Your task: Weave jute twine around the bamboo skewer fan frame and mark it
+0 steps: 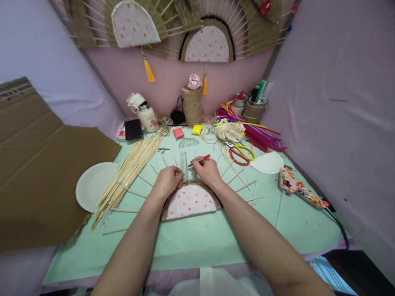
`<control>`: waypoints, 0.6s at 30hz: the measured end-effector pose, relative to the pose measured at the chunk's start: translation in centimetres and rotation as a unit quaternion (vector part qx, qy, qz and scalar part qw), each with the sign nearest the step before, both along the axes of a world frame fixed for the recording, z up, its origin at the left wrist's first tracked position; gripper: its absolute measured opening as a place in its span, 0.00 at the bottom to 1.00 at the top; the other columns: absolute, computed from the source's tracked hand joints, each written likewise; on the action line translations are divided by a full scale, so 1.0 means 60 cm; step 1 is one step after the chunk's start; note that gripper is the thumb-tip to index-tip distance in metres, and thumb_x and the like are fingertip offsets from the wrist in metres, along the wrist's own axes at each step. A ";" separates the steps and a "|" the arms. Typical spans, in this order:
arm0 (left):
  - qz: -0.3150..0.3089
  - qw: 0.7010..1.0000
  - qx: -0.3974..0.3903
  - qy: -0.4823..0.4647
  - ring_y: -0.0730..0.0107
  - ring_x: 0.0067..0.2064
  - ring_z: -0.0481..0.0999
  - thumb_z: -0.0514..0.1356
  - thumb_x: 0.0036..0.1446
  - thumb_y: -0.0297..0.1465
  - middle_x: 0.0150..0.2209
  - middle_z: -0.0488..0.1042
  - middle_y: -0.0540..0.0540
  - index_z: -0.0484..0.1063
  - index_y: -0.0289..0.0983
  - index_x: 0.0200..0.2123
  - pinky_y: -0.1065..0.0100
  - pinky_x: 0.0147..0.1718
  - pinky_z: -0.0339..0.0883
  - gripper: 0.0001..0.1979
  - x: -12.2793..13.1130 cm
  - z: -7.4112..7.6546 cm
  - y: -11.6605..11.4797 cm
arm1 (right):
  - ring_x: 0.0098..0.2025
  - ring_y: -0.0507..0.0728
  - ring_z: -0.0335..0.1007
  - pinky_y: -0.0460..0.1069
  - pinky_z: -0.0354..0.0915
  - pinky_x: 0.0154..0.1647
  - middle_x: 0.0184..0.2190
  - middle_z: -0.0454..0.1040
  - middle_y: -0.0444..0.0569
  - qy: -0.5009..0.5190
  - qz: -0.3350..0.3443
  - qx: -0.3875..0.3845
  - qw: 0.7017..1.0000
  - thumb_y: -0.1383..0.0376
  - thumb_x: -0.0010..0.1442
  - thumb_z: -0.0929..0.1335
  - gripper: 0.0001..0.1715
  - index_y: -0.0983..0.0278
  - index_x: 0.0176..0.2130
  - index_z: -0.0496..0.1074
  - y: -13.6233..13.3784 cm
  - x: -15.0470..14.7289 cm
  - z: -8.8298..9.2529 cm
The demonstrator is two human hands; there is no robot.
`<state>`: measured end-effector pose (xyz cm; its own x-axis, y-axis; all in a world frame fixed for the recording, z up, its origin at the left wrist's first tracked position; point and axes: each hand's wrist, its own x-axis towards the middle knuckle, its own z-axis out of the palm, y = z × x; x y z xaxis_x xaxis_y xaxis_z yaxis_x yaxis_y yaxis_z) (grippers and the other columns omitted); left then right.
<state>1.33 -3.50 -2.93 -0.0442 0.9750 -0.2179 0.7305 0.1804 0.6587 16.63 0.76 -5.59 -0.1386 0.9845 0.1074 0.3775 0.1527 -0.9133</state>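
A half-round fan base (191,200), covered in white cloth with red dots and edged with brown twine and a black band, lies on the table with thin wooden sticks (146,179) fanning out around it. Just above its curved edge stands a clear ruler (183,161), lengthwise beside a stick. My left hand (169,181) is closed at the ruler's left edge, fingertips pressed on it. Between the fingers of my right hand (207,169) is a red-ended marker (199,160), its tip pointing left toward the ruler.
A bundle of sticks (129,172) overlaps a paper plate (92,185) beside brown cardboard (46,164). Scissors (242,154), a protractor (189,142) and a twine roll (191,106) lie or stand farther back. A flowered glue gun (302,191) with a cord is at right.
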 end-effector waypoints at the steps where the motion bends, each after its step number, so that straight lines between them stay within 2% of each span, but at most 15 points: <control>1: -0.001 1.000 -0.001 0.001 0.70 0.22 0.75 0.54 0.51 0.29 0.21 0.75 0.48 0.71 0.36 0.29 0.70 0.28 0.65 0.07 0.001 0.001 0.000 | 0.29 0.53 0.75 0.43 0.63 0.28 0.22 0.78 0.47 0.001 0.000 0.000 1.000 0.64 0.56 0.62 0.15 0.65 0.24 0.75 0.000 0.000 -0.001; 18: 0.001 1.000 0.001 -0.001 0.69 0.22 0.75 0.54 0.52 0.33 0.21 0.76 0.48 0.71 0.36 0.30 0.69 0.29 0.65 0.08 -0.001 -0.002 0.001 | 0.31 0.55 0.76 0.43 0.63 0.29 0.23 0.78 0.48 0.000 -0.003 -0.006 1.000 0.64 0.55 0.63 0.16 0.64 0.21 0.72 0.001 -0.002 -0.005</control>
<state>1.27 -3.42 -3.07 -0.0463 0.9754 -0.2154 0.7290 0.1804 0.6603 16.50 0.84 -5.88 -0.1332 0.9865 0.0958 0.3781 0.1399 -0.9151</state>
